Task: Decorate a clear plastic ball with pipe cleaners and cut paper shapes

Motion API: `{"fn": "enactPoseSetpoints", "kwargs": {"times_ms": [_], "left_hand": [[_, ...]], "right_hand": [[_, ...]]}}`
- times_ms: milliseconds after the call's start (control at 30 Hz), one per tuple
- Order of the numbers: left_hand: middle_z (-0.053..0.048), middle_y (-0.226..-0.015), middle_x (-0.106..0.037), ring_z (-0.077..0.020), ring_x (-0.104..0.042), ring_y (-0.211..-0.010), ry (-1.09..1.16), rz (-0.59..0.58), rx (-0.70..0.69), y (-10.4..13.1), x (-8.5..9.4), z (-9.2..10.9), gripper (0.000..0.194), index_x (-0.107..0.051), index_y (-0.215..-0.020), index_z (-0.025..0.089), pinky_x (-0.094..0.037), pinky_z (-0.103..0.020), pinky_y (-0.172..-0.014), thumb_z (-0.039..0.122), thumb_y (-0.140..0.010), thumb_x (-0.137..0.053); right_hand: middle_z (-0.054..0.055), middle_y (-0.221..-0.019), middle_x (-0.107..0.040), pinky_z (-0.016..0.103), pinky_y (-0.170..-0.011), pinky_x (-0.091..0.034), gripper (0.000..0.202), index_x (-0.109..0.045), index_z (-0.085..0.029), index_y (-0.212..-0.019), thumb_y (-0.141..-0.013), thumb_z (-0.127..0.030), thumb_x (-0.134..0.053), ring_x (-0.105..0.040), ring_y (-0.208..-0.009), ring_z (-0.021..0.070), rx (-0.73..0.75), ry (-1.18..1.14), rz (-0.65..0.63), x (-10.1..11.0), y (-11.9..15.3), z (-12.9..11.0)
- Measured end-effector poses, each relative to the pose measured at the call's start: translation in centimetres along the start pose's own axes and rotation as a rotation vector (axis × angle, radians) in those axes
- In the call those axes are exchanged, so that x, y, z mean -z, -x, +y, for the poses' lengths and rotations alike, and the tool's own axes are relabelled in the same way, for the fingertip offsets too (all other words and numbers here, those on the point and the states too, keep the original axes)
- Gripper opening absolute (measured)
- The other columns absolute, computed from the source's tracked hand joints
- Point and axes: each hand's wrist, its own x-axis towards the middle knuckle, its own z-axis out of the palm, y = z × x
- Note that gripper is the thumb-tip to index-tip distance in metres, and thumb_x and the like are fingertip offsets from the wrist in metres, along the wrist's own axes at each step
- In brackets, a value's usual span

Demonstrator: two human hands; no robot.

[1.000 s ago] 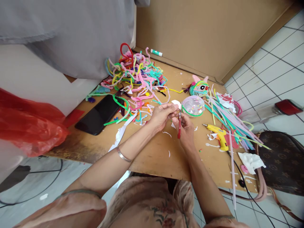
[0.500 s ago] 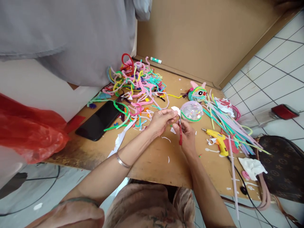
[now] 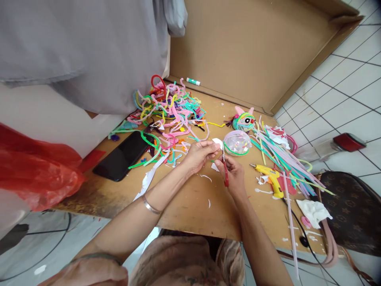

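Between the thumb and fingers of my left hand [image 3: 202, 155] is a small piece of white paper [image 3: 217, 142]. My right hand [image 3: 233, 173] grips red-handled scissors [image 3: 226, 174], whose blades point away from me and meet the paper's right edge. Just beyond the blades sits a clear round container [image 3: 237, 142] rimmed with green and lilac pipe cleaners, with small colourful bits in it. Thin white paper offcuts [image 3: 206, 177] lie on the table below my hands. Farther back is a striped animal head [image 3: 244, 120] with pink ears and googly eyes.
A tangled heap of pipe cleaners [image 3: 169, 103] and a black phone [image 3: 120, 157] lie to the left. On the right are straight pipe cleaners [image 3: 285, 161], a yellow glue gun [image 3: 272, 178], a crumpled tissue [image 3: 314, 211] and a brown bag [image 3: 353, 210]. A cardboard panel [image 3: 229, 51] stands behind.
The view has shifted slightly, so the table appears lower and a little to the left. Both hands keep their hold on paper and scissors, and the paper is tilted a little differently.
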Motion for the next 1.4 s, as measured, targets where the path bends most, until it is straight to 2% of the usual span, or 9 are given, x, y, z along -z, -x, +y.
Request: {"fn": "enactPoseSetpoints", "kwargs": {"times_ms": [333,667,800,1000,1267,1400], "left_hand": [[-0.001,-0.065,-0.063,-0.0052,-0.050,-0.057,-0.091,-0.034,0.027,-0.2,0.5,0.6,0.039,-0.069,-0.067,0.010,-0.036,-0.020,-0.056,0.040,-0.051,-0.088],[-0.003,-0.064,-0.064,-0.0070,-0.050,-0.058,-0.195,-0.083,0.039,-0.3,0.8,0.2,0.033,-0.068,-0.067,0.010,-0.037,-0.022,-0.059,0.037,-0.057,-0.084],[-0.002,-0.065,-0.064,-0.0063,-0.049,-0.057,-0.272,-0.084,0.030,-0.2,1.0,0.4,0.030,-0.069,-0.068,0.011,-0.037,-0.022,-0.058,0.038,-0.062,-0.081],[0.000,-0.061,-0.060,-0.0061,-0.047,-0.055,-0.307,-0.098,0.025,-0.1,0.9,1.2,0.030,-0.069,-0.065,0.010,-0.035,-0.022,-0.057,0.036,-0.057,-0.081],[0.000,-0.059,-0.060,-0.0059,-0.048,-0.053,-0.327,-0.117,0.051,-0.2,1.2,1.5,0.032,-0.066,-0.061,0.011,-0.037,-0.023,-0.059,0.037,-0.055,-0.082],[0.000,-0.060,-0.062,-0.0063,-0.050,-0.054,-0.346,-0.145,0.054,-0.2,1.4,1.9,0.033,-0.067,-0.062,0.011,-0.037,-0.023,-0.058,0.039,-0.055,-0.083]], "right_hand": [[-0.005,-0.059,-0.041,0.023,-0.050,-0.029,0.036,-0.056,-0.018,-0.069,-0.074,-0.050,-0.073,-0.033,-0.054,0.0081,-0.018,0.049,-0.036,0.4,0.1,-0.5],[-0.005,-0.064,-0.047,0.023,-0.051,-0.032,0.037,-0.064,-0.018,-0.087,-0.075,-0.053,-0.071,-0.038,-0.053,0.0081,-0.023,0.009,-0.050,0.8,0.1,-0.6],[-0.005,-0.062,-0.045,0.023,-0.052,-0.033,0.036,-0.065,-0.018,-0.082,-0.073,-0.051,-0.074,-0.036,-0.054,0.0078,-0.005,0.018,-0.043,0.9,0.0,-0.8],[-0.005,-0.060,-0.041,0.023,-0.052,-0.030,0.038,-0.059,-0.017,-0.070,-0.071,-0.051,-0.075,-0.032,-0.055,0.0076,-0.023,0.023,-0.053,0.9,0.0,-1.0],[-0.004,-0.060,-0.040,0.023,-0.052,-0.026,0.039,-0.061,-0.017,-0.074,-0.068,-0.052,-0.076,-0.032,-0.057,0.0087,-0.081,0.047,-0.061,1.3,0.1,-0.7],[-0.005,-0.058,-0.037,0.023,-0.050,-0.024,0.038,-0.061,-0.017,-0.073,-0.069,-0.051,-0.076,-0.028,-0.054,0.0075,-0.099,0.059,-0.078,1.3,0.3,-1.0]]}}
